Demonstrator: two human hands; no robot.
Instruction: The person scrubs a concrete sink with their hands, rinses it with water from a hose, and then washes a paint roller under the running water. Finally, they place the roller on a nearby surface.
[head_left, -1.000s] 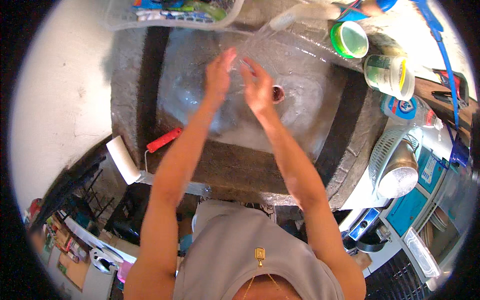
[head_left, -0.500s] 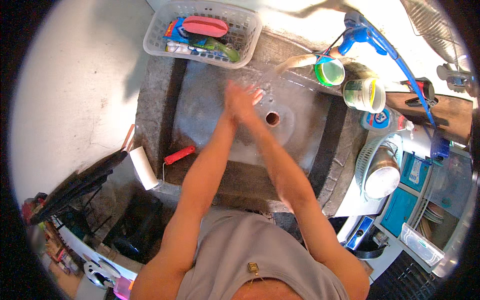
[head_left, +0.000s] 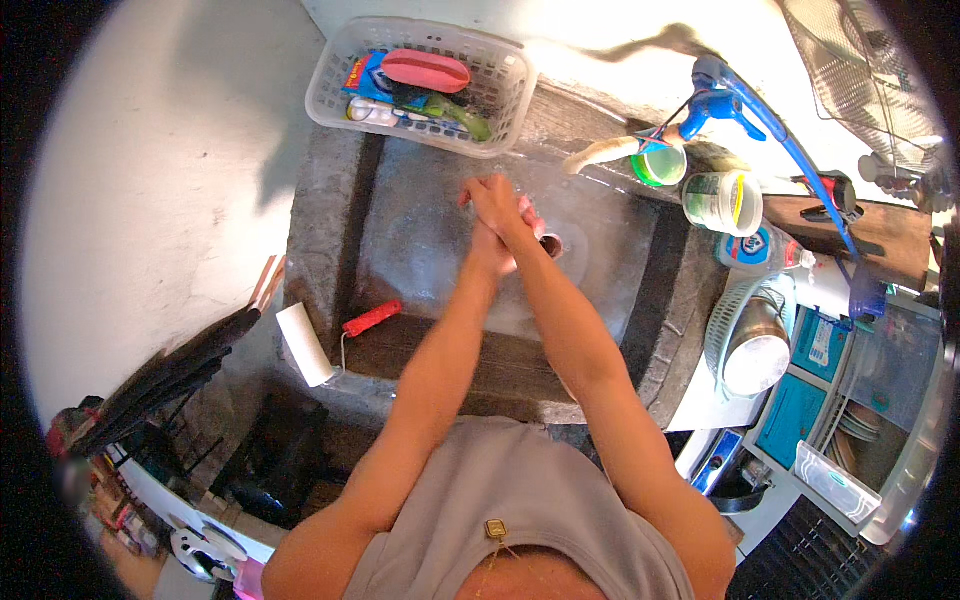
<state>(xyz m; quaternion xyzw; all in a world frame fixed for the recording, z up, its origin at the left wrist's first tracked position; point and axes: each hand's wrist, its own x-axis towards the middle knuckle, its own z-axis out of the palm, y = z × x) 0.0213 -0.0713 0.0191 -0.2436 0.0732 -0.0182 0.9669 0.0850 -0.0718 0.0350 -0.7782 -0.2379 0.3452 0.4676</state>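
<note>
My hands are together over a grey concrete sink point(head_left: 420, 200), with my forearms crossing near the wrists. My right hand point(head_left: 490, 200) lies on top, its fingers loosely bent and apart, holding nothing. Below it, my left hand point(head_left: 491, 250) wraps round my right wrist, and its fingertips show on the far side. Part of the left palm is hidden by the right forearm. Just right of the hands is the round drain hole point(head_left: 550, 243). A beige tube point(head_left: 600, 153), tied to a blue tap point(head_left: 715, 105), points toward the basin; no stream shows from it.
A clear plastic basket point(head_left: 330, 105) with a pink brush stands at the back left rim. Plastic tubs point(head_left: 712, 203), a detergent bottle point(head_left: 760, 248) and a teal basket point(head_left: 722, 325) holding a metal pot line the right. A paint roller point(head_left: 307, 345) with red handle rests front left.
My hands, pressed palm to palm before, now cross, with the left round the right wrist. The water from the tube no longer shows. The view has shifted slightly.
</note>
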